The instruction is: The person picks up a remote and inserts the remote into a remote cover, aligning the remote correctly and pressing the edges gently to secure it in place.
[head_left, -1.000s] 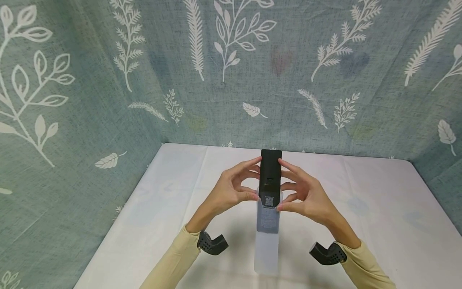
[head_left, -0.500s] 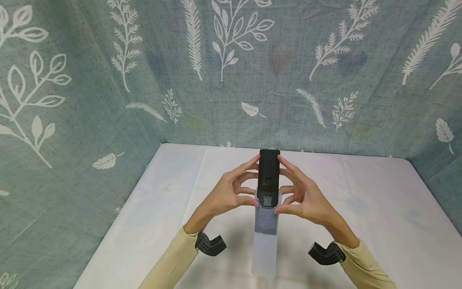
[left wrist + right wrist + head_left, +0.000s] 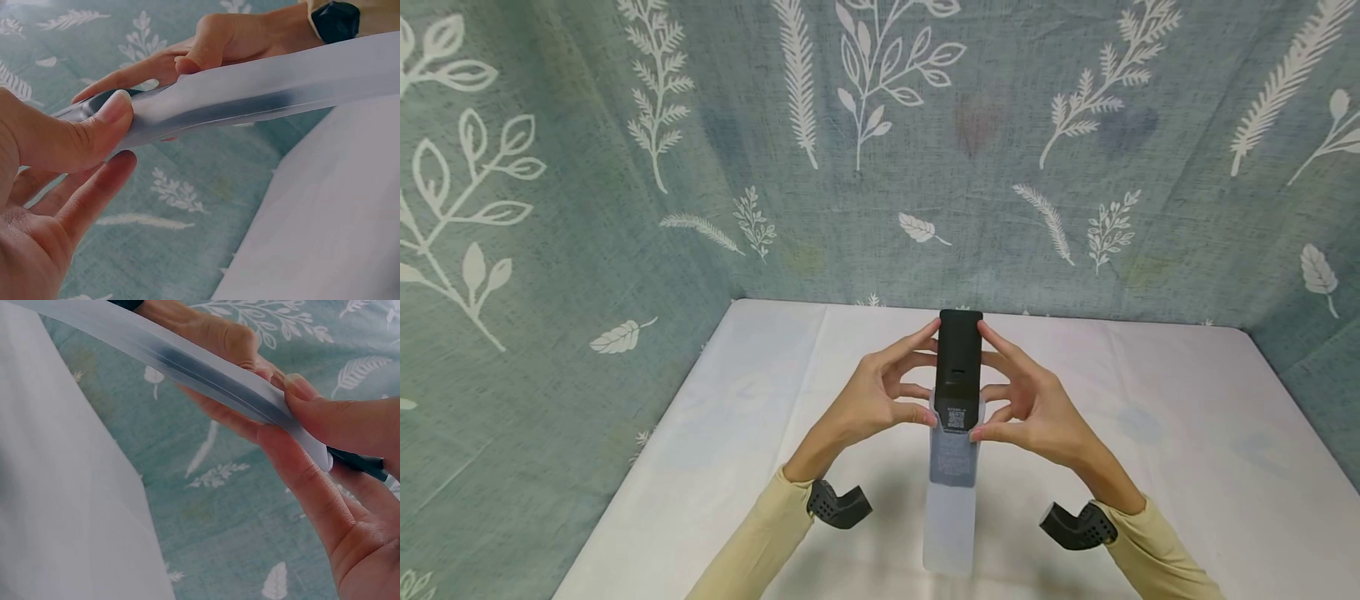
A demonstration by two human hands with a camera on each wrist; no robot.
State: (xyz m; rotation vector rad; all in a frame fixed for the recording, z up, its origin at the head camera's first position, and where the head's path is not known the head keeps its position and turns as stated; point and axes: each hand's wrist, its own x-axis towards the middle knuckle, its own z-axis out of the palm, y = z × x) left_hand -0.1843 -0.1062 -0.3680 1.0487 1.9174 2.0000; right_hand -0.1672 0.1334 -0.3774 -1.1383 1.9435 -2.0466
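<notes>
A black remote control [image 3: 959, 346], its back showing a small printed code, stands partly inside a long translucent sleeve [image 3: 949, 529]. Its lower part shows dark through the sleeve, while the sleeve's far end hangs down with no dark shape inside. My left hand [image 3: 868, 404] grips the left edge, thumb at the sleeve's mouth and index finger up by the remote's top. On the opposite side, my right hand [image 3: 1041, 417] holds the right edge the same way. Both wrist views show thumb and fingers pinching the sleeve [image 3: 262, 87] around its mouth, with the remote [image 3: 359, 461] protruding past it.
Below the hands lies a table with a white cover [image 3: 760, 375]. A grey-green curtain with white leaf prints [image 3: 865, 233] hangs behind it and along the left side. Each wrist wears a black camera mount [image 3: 841, 507] over a pale yellow sleeve cuff.
</notes>
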